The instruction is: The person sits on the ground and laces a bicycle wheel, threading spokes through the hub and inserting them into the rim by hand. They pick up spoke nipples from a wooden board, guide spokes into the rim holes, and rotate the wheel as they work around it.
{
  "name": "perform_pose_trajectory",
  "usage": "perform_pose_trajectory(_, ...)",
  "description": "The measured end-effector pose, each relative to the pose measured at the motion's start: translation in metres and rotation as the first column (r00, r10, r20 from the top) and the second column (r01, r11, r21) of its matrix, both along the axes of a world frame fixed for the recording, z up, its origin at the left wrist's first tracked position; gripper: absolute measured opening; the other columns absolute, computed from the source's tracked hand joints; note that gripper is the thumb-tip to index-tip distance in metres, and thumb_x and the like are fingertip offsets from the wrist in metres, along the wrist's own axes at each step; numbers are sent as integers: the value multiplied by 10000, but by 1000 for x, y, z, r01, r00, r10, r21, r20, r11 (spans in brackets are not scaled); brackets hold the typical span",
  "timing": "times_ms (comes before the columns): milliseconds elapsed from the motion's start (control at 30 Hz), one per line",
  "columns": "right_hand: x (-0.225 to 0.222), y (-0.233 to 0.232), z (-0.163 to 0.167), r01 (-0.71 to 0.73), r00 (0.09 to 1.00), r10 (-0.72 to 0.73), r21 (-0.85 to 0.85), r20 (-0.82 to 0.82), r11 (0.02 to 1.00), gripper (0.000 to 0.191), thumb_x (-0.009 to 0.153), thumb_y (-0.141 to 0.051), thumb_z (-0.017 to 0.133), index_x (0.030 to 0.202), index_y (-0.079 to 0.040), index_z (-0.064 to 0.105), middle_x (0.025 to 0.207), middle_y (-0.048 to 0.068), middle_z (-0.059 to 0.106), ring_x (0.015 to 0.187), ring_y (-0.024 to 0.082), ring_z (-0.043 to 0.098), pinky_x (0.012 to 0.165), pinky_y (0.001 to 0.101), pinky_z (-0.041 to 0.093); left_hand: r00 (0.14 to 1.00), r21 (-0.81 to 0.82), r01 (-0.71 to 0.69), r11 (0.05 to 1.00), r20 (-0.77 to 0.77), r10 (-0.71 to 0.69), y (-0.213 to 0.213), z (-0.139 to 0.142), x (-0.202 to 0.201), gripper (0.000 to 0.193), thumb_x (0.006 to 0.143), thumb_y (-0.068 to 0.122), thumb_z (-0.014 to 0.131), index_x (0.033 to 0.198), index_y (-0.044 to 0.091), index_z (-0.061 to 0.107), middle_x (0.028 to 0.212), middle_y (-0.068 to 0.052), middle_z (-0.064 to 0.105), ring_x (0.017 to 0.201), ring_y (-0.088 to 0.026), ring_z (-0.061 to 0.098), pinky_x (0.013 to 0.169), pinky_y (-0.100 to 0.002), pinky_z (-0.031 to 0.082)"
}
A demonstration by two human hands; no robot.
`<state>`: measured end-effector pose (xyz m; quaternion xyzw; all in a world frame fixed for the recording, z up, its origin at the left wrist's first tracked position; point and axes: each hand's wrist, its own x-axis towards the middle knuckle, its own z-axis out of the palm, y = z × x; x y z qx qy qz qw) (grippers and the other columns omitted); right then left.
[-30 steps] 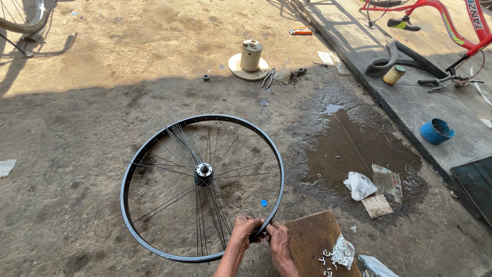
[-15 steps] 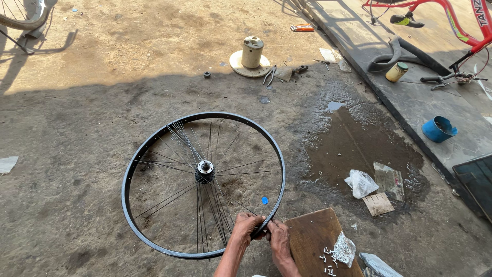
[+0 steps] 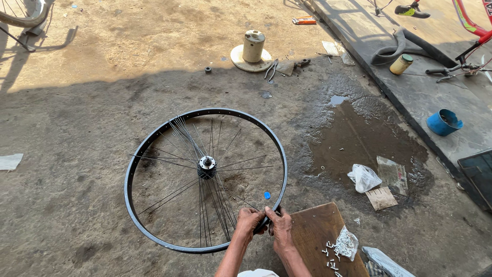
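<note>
The black round bicycle wheel rim [image 3: 134,169] lies flat on the grey concrete floor [image 3: 77,118], and all places here are given from it. Inside it, the thin metal spokes [image 3: 182,137] fan out from the small silver hub [image 3: 206,164], but many seem loose and bunched, so I judge the lacing is only partly done and much remains. Just beside its near edge lies a brown wooden board [image 3: 315,228] with small silver nipples [image 3: 330,256]. At this near edge the left hand [image 3: 248,221] and the right hand [image 3: 281,225] are both closed around the rim, fingers curled on it.
</note>
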<state>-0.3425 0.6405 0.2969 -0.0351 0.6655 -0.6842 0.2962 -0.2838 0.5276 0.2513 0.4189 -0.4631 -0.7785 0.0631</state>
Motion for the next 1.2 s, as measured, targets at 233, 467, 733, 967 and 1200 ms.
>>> perform_pose_trajectory(233,2,10,-5,-56,998,57,17,-37,998,297,832,-309,757,964,-53,684,646,12,645,408,48,383,363,239,291,969,-774,75,629,205,138,-5,34,10,180,949,114,590,905,60,756,691,-91,724,479,-106,639,431,-256,569)
perform_pose_trajectory(467,-9,8,7,-88,996,88,18,17,996,306,829,-323,754,944,-60,650,708,52,738,400,56,359,353,249,259,857,-561,336,757,515,2,-64,63,81,375,1005,389,672,933,26,737,711,-72,690,612,-170,627,513,-326,495)
perform_pose_trajectory(733,-38,19,-20,-182,983,180,84,34,980,234,850,-287,776,877,-86,659,681,1,616,433,57,391,374,256,278,928,-160,370,915,26,-371,-22,12,94,303,967,283,698,923,-17,708,690,-98,702,564,-191,711,475,-318,538)
perform_pose_trajectory(967,-80,25,1,-483,825,561,429,-70,763,337,965,-332,681,1052,-7,711,889,61,741,776,116,644,691,283,495,951,-154,305,940,106,-291,-10,5,70,274,931,232,728,857,-32,720,635,-123,696,490,-210,697,376,-323,496)
perform_pose_trajectory(1200,-97,87,242,-293,710,678,796,-190,530,301,936,-118,612,1207,-39,714,932,49,761,827,113,671,748,265,531,981,-79,193,978,-10,-195,-12,2,86,234,859,163,779,809,-57,718,611,-129,662,453,-232,671,346,-339,503)
